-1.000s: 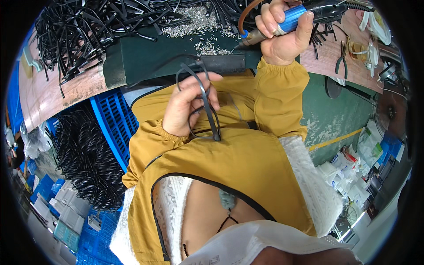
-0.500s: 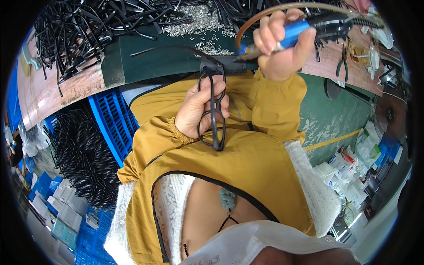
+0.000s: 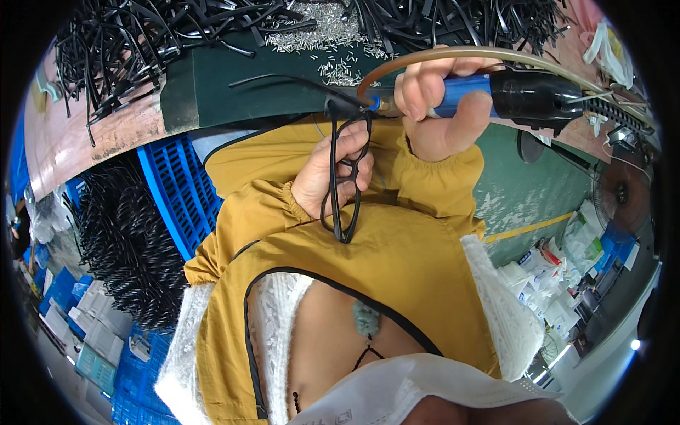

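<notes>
In my left hand (image 3: 327,177) is a black eyeglass frame (image 3: 335,185), gripped by its rims and standing on end over my lap. One of its temple arms reaches up and left across the dark green mat (image 3: 234,99). My right hand (image 3: 443,106) is wrapped round a blue and black electric screwdriver (image 3: 510,95), which lies almost level. A brownish hose (image 3: 453,54) arches over that hand to a blue fitting near the tip. The tip meets the upper hinge corner of the frame; whether it sits in a screw is too small to tell.
Small silvery screws or pins (image 3: 333,35) lie scattered on the mat. Piles of black temple arms (image 3: 142,49) cover the bench on both sides. A blue crate (image 3: 180,195) leans by my left side, near stacked black frames (image 3: 127,248). A fan (image 3: 620,191) stands at right.
My right hand has brought the screwdriver down and swung it level, its tip now at the frame's hinge. The left hand with the frame has shifted slightly right.
</notes>
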### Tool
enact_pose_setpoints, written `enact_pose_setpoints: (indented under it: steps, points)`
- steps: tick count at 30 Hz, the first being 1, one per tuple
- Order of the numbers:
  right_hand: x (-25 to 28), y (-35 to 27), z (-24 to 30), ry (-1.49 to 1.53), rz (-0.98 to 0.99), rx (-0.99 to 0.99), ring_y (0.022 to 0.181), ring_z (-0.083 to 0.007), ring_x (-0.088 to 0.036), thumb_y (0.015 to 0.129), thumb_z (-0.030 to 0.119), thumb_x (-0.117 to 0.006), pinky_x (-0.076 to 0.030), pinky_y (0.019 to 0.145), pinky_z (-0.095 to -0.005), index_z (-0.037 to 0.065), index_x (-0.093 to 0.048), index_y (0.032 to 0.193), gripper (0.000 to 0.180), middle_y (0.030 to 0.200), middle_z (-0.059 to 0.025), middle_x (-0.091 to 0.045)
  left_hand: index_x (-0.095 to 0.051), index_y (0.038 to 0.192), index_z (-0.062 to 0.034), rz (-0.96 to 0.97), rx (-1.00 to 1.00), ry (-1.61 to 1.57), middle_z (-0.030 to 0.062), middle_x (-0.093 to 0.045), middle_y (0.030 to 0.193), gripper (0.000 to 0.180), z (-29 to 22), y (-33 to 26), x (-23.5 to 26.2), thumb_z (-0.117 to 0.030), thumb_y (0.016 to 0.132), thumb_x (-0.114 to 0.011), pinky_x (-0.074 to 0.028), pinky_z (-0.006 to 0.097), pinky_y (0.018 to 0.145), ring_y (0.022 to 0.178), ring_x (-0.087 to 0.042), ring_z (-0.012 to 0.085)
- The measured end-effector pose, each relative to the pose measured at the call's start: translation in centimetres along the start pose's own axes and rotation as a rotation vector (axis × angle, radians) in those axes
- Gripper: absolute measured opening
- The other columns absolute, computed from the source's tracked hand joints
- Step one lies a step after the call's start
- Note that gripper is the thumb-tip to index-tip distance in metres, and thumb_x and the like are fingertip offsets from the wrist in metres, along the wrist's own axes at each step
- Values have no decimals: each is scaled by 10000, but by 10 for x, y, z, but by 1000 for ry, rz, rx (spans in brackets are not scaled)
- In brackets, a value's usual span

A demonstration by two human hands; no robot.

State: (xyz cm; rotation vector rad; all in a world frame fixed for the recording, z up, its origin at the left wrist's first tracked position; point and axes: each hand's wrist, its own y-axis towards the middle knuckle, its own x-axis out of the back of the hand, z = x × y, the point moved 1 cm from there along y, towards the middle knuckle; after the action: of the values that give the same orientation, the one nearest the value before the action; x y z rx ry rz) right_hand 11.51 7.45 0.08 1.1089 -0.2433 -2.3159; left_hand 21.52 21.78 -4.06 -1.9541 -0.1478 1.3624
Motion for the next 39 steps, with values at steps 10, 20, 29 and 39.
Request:
enact_pose_setpoints:
  steps: [10, 20, 29, 39]
  points:
    - [26, 15, 1, 77, -59, -99, 553, -107, -474, 1003, 441, -630, -351, 459, -243, 147, -562, 1088, 313, 754, -16, -528, -623, 1259, -99, -50, 9, 116, 48, -579, 661, 320, -8, -5, -5, -308, 1018, -614, -421, 278, 485, 535, -545, 159]
    - [68, 64, 5, 155, -238, 95, 531, -76, -423, 1039, 528, -546, -315, 442, -219, 194, -611, 1105, 347, 732, 34, -489, -471, 1448, 108, 91, -385, 280, 70, -552, 939, 711, -64, -28, -20, -295, 869, -564, -501, 276, 757, 920, -599, 214]
    - [34, 57, -3, 143, -57, -86, 500, -85, -382, 1057, 507, -523, -293, 422, -225, 209, -639, 1165, 338, 709, 32, -460, -587, 1128, -24, -55, -1487, 1174, 122, -546, 1076, 323, -15, 1, -31, 162, 866, -559, -503, 317, 881, 1037, -625, 226]
    - [43, 45, -9, -5, 96, -128, 541, -125, -466, 1034, 473, -597, -335, 447, -251, 181, -602, 1253, 365, 750, -11, -499, -595, 1278, 18, -65, -1108, 1353, 287, -622, 1342, 303, -10, -29, -14, 78, 998, -498, -480, 407, 1075, 1334, -587, 396]
